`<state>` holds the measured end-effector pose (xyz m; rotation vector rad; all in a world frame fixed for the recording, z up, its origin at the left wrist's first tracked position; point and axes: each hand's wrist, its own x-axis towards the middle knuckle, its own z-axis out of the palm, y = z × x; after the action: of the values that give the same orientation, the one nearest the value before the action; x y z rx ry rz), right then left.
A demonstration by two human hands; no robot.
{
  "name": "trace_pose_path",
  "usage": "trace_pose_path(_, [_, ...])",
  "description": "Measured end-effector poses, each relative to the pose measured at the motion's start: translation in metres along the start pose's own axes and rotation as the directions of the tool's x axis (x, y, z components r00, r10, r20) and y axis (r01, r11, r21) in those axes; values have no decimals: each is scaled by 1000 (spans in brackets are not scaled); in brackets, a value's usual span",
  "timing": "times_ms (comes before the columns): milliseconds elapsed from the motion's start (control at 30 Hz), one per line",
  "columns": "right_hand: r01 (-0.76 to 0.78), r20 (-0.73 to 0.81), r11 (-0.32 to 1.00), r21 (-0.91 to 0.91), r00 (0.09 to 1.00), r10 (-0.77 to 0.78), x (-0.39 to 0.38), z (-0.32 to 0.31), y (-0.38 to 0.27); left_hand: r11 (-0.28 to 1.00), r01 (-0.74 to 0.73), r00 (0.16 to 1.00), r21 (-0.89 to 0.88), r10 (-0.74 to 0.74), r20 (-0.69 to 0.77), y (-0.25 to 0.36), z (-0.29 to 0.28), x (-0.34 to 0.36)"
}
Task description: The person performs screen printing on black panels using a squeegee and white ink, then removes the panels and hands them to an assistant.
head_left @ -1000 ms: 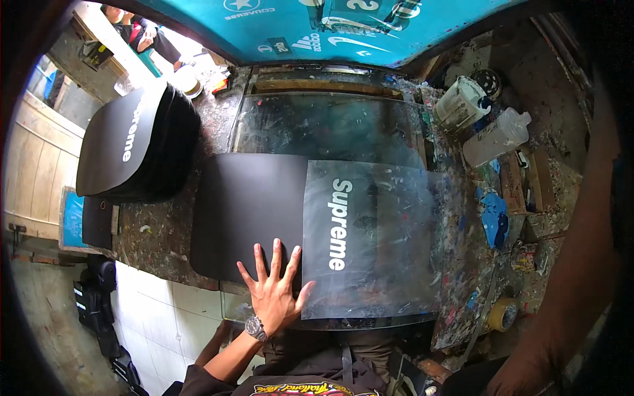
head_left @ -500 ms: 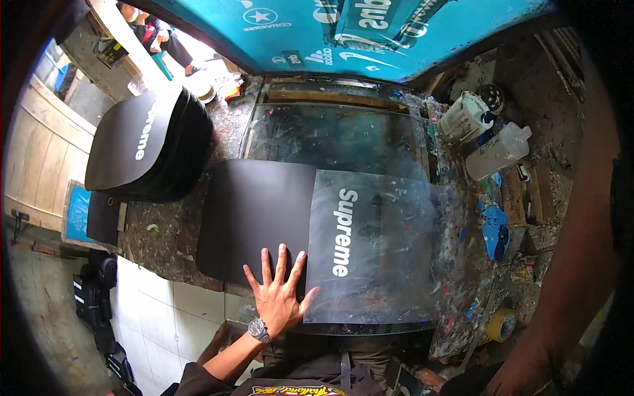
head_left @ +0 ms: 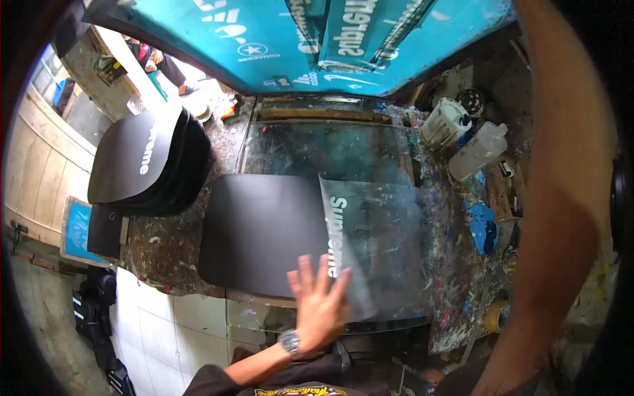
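Having shifted rightward, the left hand (head_left: 321,305) is holding its fingers wide near the black sheet's (head_left: 264,231) right edge. Right of that sheet, the transparent film (head_left: 380,247) is now curling up, no longer lying flat. The right hand is lying outside the view; its state I cannot tell.

A sheet (head_left: 261,231) is laid partly over a glass plate (head_left: 317,148), flanked by a stack of sheets (head_left: 135,165) to the left and a film (head_left: 386,244) to the right. Farther right, a bucket (head_left: 441,125) is set behind a bottle (head_left: 477,152). The glass plate is backed by a screen (head_left: 271,72).
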<state>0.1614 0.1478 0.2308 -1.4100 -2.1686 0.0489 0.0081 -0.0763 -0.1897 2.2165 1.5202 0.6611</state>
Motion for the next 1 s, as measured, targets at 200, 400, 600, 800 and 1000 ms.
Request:
trace_pose_path(200, [-52, -4, 999, -17, 999, 52, -18, -7, -38, 645, -249, 968, -722, 193, -160, 56, -44, 102])
trace_pose_path(400, [-134, -280, 948, -288, 959, 50, -105, 85, -29, 816, 58, 553, 575, 453, -699, 9, -226, 97])
trace_pose_path(600, [108, 43, 971, -211, 994, -102, -267, 181, -31, 819, -151, 922, 553, 318, -219, -53, -170, -12])
trace_pose_path(800, [93, 401, 996, -13, 913, -80, -315, 269, 27, 924, -167, 986, 342, 160, 50, -87, -93, -62])
trace_pose_path(1000, [-51, 647, 997, 60, 762, 0, -237, 277, 80, 909, -164, 985, 382, 127, 121, -91, -86, -59])
